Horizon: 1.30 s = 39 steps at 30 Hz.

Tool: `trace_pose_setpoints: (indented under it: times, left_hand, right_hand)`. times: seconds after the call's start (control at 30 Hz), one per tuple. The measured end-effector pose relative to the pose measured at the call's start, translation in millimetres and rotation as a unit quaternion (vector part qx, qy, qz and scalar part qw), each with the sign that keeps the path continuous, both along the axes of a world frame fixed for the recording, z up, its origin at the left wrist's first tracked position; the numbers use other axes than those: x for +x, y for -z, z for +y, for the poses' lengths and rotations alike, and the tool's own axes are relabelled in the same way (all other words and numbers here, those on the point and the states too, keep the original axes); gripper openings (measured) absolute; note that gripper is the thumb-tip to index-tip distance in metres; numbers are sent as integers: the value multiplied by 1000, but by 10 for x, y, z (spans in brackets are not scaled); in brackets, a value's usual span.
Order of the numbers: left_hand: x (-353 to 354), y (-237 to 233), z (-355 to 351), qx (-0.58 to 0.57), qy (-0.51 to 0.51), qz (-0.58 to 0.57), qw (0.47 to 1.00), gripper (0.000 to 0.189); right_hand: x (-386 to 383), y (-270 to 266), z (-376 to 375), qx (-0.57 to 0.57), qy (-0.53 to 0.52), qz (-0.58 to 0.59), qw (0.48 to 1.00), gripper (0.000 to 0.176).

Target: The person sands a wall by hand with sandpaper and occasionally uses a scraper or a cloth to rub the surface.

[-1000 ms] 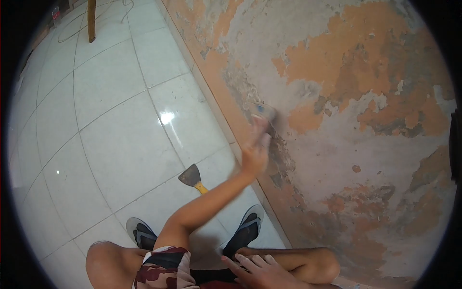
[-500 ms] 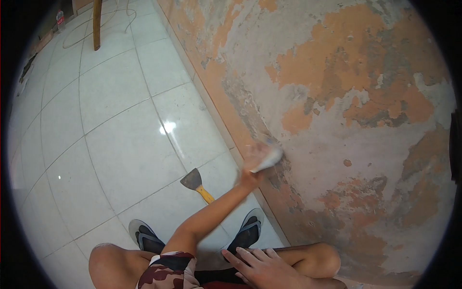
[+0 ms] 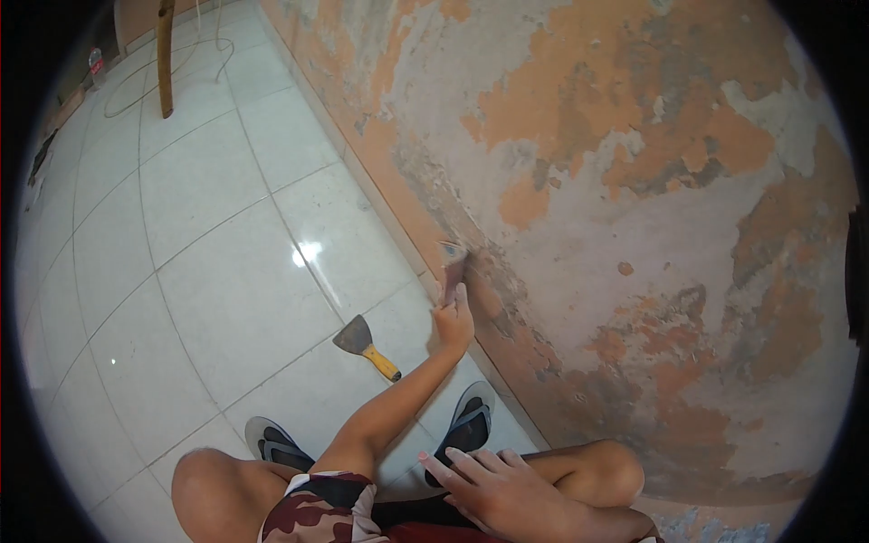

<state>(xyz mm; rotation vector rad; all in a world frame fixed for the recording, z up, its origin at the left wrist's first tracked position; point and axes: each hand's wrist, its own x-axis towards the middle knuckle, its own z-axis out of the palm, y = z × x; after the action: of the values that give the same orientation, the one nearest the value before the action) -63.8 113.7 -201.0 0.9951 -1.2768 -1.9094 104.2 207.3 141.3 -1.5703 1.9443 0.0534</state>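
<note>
My left hand (image 3: 454, 321) reaches forward to the foot of the peeling wall (image 3: 597, 235). It grips a folded piece of sandpaper (image 3: 453, 271), which lies against or very near the plaster; exact contact is hard to make out. Dusty fingertips show beside the sheet. My right hand (image 3: 507, 490) rests by my right knee, fingers spread and holding nothing. On the tiles left of my left forearm lies a putty knife (image 3: 367, 348) with a grey blade and a yellow handle.
White floor tiles (image 3: 208, 244) meet the wall along a low skirting (image 3: 362, 185). A wooden pole (image 3: 166, 63), a loose pale cable (image 3: 116, 113) and a plastic bottle (image 3: 97, 68) stand or lie farther off. My sandalled feet (image 3: 466, 425) flank the near floor.
My left hand has turned and shifted left and slightly nearer along the wall base, its motion blur gone. My right hand stays by the knee. The view has shifted slightly.
</note>
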Motion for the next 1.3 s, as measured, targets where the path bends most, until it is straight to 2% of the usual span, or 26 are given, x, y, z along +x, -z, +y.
trace_pose_setpoints:
  times: [0.03, 0.07, 0.13, 0.17, 0.23, 0.27, 0.33, 0.37, 0.4, 0.43, 0.47, 0.5, 0.53, 0.57, 0.63, 0.67, 0.7, 0.73, 0.87, 0.93, 1.0, 1.03, 1.13, 1.17, 1.23, 1.3]
  left_hand:
    - [-23, 120, 27, 62, 91, -12, 994, 40]
    - [39, -115, 62, 61, 98, -18, 993, 40]
    - [156, -837, 80, -267, -41, 149, 951, 41]
    - [148, -769, 48, -267, -33, 147, 952, 41]
    - [169, -554, -75, -512, 22, 165, 843, 39]
    - [143, -302, -58, -513, 26, 167, 841, 39]
    - [62, 75, -74, -150, -28, 130, 980, 38]
    - [63, 11, -137, -149, -29, 132, 980, 38]
    - [95, -148, -233, -9, 76, -6, 997, 38]
    - [161, -316, -309, 130, 178, -145, 964, 38]
    - [189, -575, -242, 129, 181, -150, 963, 38]
    - [186, -900, -54, -53, 88, 17, 995, 37]
    - [230, -1022, 96, -226, -9, 181, 957, 35]
    - [244, -909, 74, -221, -1, 173, 960, 35]
    - [108, -555, -124, -532, 28, 177, 827, 34]
    - [104, -265, -117, -533, 28, 181, 826, 34]
    - [98, 77, -86, -333, 46, 203, 920, 34]
    - [81, 242, -74, -116, 61, 214, 968, 35]
    - [81, -341, -73, -102, -43, 40, 993, 36]
    - [146, -387, 2, -327, 118, 223, 911, 38]
    - [272, -919, -129, -525, 135, 221, 810, 41]
    - [169, -523, -165, -547, 156, 239, 787, 48]
    - [-3, 377, -269, -477, 53, 243, 843, 64]
    - [4, 263, -169, -474, 50, 245, 844, 64]
    - [168, -121, 2, -259, 2, 105, 960, 62]
    - [193, -371, 118, -333, 43, 123, 934, 61]
  right_hand:
    - [1, -18, 10, -22, 4, -1, 1000, 60]
    - [9, -31, 31, -23, 12, -6, 1000, 60]
    - [11, -46, 69, -33, 30, -11, 999, 63]
    - [1, -48, 55, -33, 37, -16, 999, 63]
    - [-9, -57, 25, -27, -41, 13, 999, 63]
    - [22, -24, 63, -29, -37, 13, 999, 63]
    - [51, 76, 148, -7, -50, 32, 998, 70]
    - [45, 35, 130, -6, -51, 34, 998, 70]
    - [42, -38, 90, -1, -40, 20, 999, 70]
    - [41, -69, 61, 2, -28, 5, 1000, 69]
    - [44, -53, 78, 1, -24, 1, 1000, 69]
    - [68, -36, 127, -43, 0, -3, 999, 68]
    - [105, -25, 173, -83, 27, -10, 996, 68]
    - [107, -11, 170, -79, 34, -19, 996, 68]
    - [42, 16, 120, -35, -5, -11, 999, 69]
    - [58, 42, 128, -36, -4, -8, 999, 69]
    - [75, 83, 146, -18, 2, 13, 1000, 69]
    - [68, 105, 155, 3, 5, 33, 999, 69]
    - [58, 123, 167, -8, 12, 18, 1000, 70]
    - [70, 28, 84, -1, -14, 10, 1000, 70]
    - [80, 95, 118, -2, -22, 15, 1000, 69]
    - [90, 126, 137, -7, -33, 26, 999, 69]
    - [-1, 232, 192, -18, -22, 47, 998, 81]
    - [-37, 203, 215, -14, -24, 49, 998, 81]
    - [-67, 172, 206, -31, -26, 83, 996, 86]
    - [-75, 40, 100, -40, -29, 60, 997, 75]
